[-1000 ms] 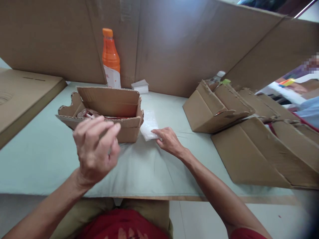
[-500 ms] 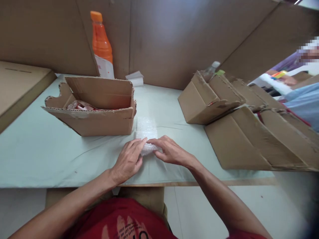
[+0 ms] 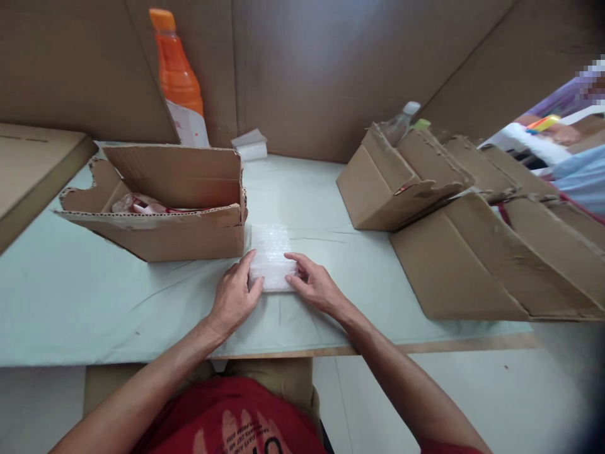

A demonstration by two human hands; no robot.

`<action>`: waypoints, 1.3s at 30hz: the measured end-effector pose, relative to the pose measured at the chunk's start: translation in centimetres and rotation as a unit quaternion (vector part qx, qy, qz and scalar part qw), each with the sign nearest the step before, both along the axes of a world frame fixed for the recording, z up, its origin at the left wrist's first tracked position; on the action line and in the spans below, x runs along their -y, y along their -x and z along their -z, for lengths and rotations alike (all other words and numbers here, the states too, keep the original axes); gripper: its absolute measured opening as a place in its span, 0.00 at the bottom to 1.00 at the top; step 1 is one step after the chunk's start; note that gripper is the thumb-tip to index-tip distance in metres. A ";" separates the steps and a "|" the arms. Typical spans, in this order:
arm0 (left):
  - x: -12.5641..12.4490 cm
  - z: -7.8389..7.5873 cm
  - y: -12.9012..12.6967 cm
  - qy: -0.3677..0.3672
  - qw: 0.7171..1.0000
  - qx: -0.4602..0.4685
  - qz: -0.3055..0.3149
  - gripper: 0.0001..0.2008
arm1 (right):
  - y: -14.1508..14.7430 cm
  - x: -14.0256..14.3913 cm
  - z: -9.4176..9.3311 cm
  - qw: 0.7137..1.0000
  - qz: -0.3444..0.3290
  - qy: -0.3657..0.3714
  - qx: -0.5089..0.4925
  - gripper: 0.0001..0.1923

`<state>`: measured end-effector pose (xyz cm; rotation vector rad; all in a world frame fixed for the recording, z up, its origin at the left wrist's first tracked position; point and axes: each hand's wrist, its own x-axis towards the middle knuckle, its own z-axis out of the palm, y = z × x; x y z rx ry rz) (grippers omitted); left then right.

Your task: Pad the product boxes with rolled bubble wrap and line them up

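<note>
Left hand (image 3: 234,295) lowered to bubble wrap (image 3: 271,260) edge; right boxes (image 3: 467,268) apart.

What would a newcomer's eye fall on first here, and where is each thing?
Probably the bright orange bottle, at the back left by the cardboard wall. Then perhaps the shiny bubble wrap, lying on the pale cloth between the left hand and right hand. The open box stands left of it.

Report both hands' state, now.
Left hand: open, thumb and forefinger apart at the left edge of the bubble wrap.
Right hand: open, thumb and forefinger apart at its right edge.
</note>
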<state>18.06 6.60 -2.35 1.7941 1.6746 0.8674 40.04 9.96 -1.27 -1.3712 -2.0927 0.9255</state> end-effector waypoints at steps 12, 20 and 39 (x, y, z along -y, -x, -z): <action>-0.4 0.6 0.0 -0.119 0.978 -0.169 0.016 0.23 | 0.9 2.9 -0.7 0.915 -0.158 -0.312 0.202 0.21; 1.2 -0.2 1.2 -0.210 0.959 -0.103 0.160 0.25 | 1.8 0.9 -0.5 0.932 -0.168 -0.281 0.154 0.21; 2.1 -1.0 1.6 -0.013 0.996 -0.082 0.045 0.22 | 1.4 1.5 -1.3 0.993 -0.068 -0.064 0.066 0.16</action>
